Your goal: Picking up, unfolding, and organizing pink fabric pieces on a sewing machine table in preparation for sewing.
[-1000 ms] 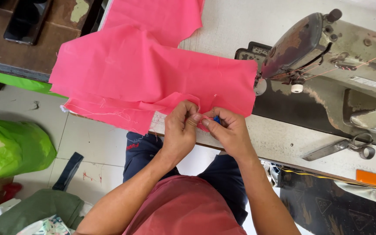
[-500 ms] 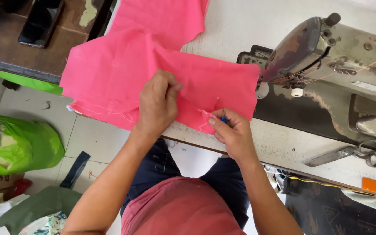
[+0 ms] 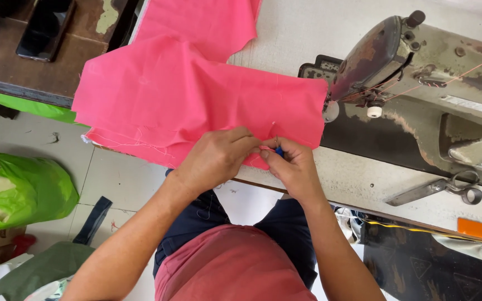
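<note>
- Pinching the near hem of the bright pink cotton cloth [image 3: 196, 100], both hands met at the edge of the pale surface [image 3: 302, 33], fingers closed on a small fold.
- Left hand [image 3: 216, 159] pressed flat-knuckled to keep the fold from slipping.
- Right hand [image 3: 291, 164] gripped hem plus a small blue-handled tool [image 3: 279, 150], kind unclear.
- Spread flat leftward, beside the old grey metal sewing machine [image 3: 419, 72], presumably for reach.
- Steel scissors [image 3: 447, 189] parked well apart.
</note>
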